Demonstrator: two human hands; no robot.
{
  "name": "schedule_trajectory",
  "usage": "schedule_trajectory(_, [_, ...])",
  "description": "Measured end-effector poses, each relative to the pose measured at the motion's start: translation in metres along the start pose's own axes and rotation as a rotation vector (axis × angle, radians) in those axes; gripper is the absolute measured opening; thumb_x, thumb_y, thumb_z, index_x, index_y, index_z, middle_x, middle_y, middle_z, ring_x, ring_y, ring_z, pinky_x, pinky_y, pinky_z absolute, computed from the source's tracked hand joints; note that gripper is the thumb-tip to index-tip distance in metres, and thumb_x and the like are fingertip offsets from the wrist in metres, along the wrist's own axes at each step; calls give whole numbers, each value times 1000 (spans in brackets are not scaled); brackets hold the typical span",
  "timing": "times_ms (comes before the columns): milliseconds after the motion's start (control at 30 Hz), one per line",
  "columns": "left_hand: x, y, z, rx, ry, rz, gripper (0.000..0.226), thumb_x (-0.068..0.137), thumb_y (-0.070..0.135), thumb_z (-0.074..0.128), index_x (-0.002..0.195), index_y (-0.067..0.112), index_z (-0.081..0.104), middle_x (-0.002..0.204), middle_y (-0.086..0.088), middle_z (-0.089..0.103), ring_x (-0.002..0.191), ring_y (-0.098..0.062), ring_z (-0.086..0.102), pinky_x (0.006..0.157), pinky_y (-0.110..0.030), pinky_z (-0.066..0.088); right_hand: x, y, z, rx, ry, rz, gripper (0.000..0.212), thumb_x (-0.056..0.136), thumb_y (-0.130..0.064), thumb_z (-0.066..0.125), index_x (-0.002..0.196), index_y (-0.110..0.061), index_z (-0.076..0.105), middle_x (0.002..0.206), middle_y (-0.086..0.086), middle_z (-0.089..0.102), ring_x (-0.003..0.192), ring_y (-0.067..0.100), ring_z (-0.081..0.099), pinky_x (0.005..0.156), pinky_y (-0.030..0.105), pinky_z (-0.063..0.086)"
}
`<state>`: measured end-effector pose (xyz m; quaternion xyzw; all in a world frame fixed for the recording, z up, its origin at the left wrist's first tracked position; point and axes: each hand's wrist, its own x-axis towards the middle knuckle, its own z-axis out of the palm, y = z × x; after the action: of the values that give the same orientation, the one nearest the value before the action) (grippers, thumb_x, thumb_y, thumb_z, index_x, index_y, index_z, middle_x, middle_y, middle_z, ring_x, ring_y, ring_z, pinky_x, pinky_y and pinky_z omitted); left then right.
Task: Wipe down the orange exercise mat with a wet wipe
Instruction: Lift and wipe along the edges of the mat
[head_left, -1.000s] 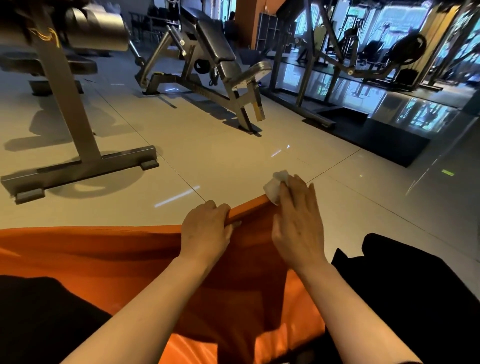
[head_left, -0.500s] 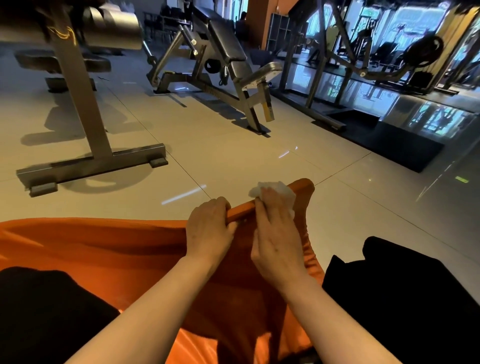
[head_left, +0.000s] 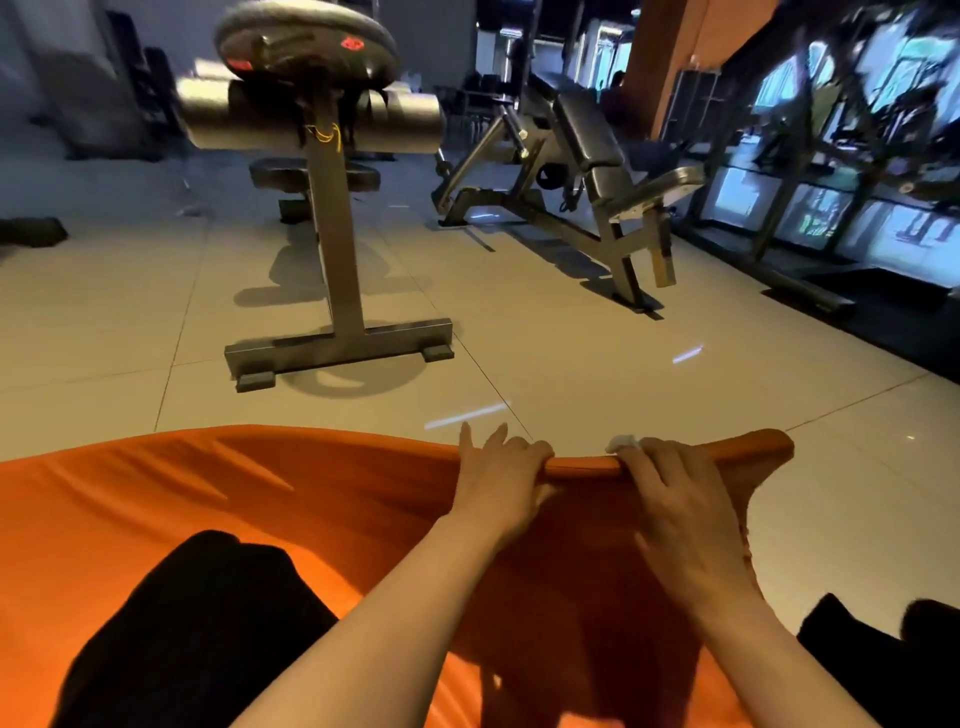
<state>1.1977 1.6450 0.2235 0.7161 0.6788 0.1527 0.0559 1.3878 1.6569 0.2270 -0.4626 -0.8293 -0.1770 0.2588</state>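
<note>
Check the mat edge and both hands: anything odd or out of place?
Nothing spilled or damaged. The orange mat lies wrinkled, its far edge lifted by the left hand; the right hand presses the wipe there.

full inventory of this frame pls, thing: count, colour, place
mat: 1, orange, foreground, far edge lifted by both hands
wipe: 1, white, on mat's far edge under right fingers
floor: pale tiles, beyond mat
roller stand: 1, grey, centre left, T-shaped base
plate: 1, dark grey, red marks, top of stand
bench: 1, black pad, grey frame, centre right
racks: dark frames, far right, count unclear
legs: black, on mat lower left and at lower right
left hand: grip on mat edge
right hand: presses wipe onto mat edge
</note>
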Motion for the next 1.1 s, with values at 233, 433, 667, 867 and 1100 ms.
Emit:
schedule_trajectory(233, [-8,5,2,9,136,-78,27,97,35,51,115,15,52,108,-7,63,98,-30,57,79,-37,39,5,-37,17,117,28,29,65,61,3,73,123,5,56,123,23,53,118,37,45,110,46,30])
schedule_trajectory(433, [-10,1,5,-40,197,-102,24,96,36,51,109,17,52,105,-6,65,97,-31,58,82,-39,39,0,-39,27,97,-90,-143,75,65,-6,75,134,5,49,143,22,43,138,33,32,115,42,22])
schedule_trajectory(667, [-11,1,8,-67,213,-144,25,95,39,51,107,17,51,103,-5,65,97,-29,58,81,-36,36,-4,-55,24,145,-60,50,81,62,-14,78,134,4,45,146,24,37,139,35,28,115,41,19])
schedule_trajectory(867, [-12,2,7,-123,220,-130,30,94,48,49,104,20,52,97,-1,65,91,-26,58,81,-36,39,0,-26,12,74,-36,-46,72,68,-9,76,135,0,51,142,16,45,136,27,32,113,47,33])
schedule_trajectory(1100, [-17,6,11,-110,207,-143,22,95,39,52,105,19,50,102,-2,64,98,-27,56,82,-35,34,-12,-51,18,151,-37,67,73,69,-23,65,135,1,46,143,20,41,135,34,34,112,42,32])
